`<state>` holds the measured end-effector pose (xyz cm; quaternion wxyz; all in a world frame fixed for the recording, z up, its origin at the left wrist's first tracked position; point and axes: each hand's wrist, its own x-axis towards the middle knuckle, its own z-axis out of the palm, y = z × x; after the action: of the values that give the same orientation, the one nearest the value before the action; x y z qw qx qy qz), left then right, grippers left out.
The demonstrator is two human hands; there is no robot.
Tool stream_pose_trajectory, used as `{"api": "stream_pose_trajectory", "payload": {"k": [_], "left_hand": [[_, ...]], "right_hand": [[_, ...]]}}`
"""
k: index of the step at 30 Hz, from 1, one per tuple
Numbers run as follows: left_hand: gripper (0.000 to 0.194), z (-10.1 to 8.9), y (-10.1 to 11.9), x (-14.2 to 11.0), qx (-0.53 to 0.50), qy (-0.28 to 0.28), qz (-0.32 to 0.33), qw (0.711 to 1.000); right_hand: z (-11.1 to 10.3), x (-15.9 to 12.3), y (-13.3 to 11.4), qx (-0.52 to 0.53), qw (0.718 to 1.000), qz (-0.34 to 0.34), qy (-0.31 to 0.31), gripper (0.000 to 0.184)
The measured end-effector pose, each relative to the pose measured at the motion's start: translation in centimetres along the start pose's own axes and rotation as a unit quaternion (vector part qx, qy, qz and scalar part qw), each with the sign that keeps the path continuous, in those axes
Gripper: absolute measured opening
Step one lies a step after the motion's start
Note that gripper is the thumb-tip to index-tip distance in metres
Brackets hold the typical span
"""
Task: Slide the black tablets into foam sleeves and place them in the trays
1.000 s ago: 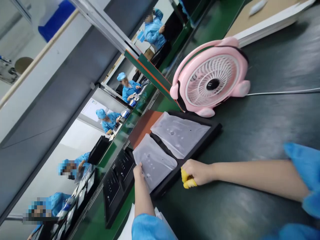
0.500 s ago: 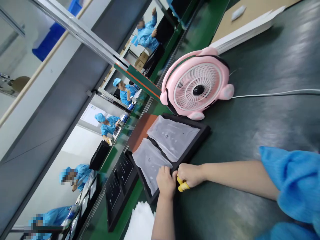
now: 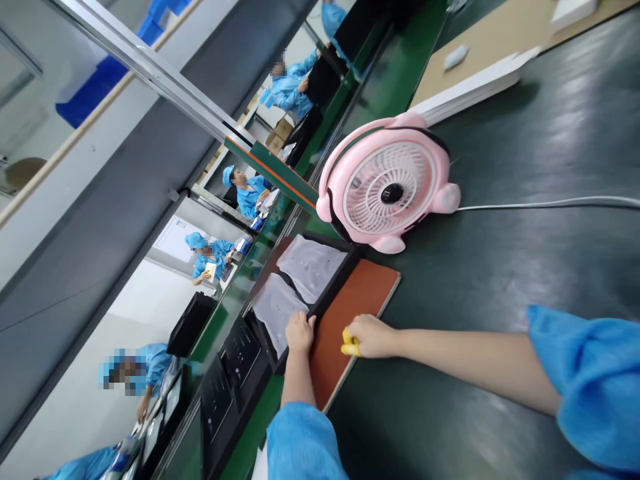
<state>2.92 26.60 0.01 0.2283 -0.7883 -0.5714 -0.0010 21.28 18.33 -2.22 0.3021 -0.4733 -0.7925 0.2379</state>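
Observation:
My left hand grips the near rim of a black tray, thumb and fingers closed over the edge. Two translucent white plastic bags lie side by side in the tray; what they cover is hard to make out. My right hand hovers over a reddish-brown board, apart from the tray. Its fingers are curled, with yellow covers on the fingertips, and I see nothing between them. Another black tray with dark flat panels stands beyond, touching or nearly touching the first.
A pink fan stands right of the tray, its white cable running across the dark green table. Behind it lie a stack of white sheets and cardboard. Several people in blue work across the green conveyor line.
The tray with the bags has slid away from me, up and left, uncovering the brown board. My left hand has gone with it; my right hand has come off the tray's edge.

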Motion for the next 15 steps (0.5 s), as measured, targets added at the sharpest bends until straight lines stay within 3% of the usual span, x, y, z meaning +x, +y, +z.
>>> {"api": "stream_pose_trajectory", "payload": {"k": [10, 15], "left_hand": [[0.028, 3.3, -2.6, 8.6, -0.093, 0.087, -0.159, 0.979], [0.036, 4.4, -2.7, 10.1, -0.166, 0.11, -0.228, 0.953]], "right_hand": [[1.9, 0.0, 0.0, 0.025, 0.999, -0.001, -0.027, 0.021], [2.3, 0.2, 0.1, 0.006, 0.999, 0.014, -0.045, 0.022]]}}
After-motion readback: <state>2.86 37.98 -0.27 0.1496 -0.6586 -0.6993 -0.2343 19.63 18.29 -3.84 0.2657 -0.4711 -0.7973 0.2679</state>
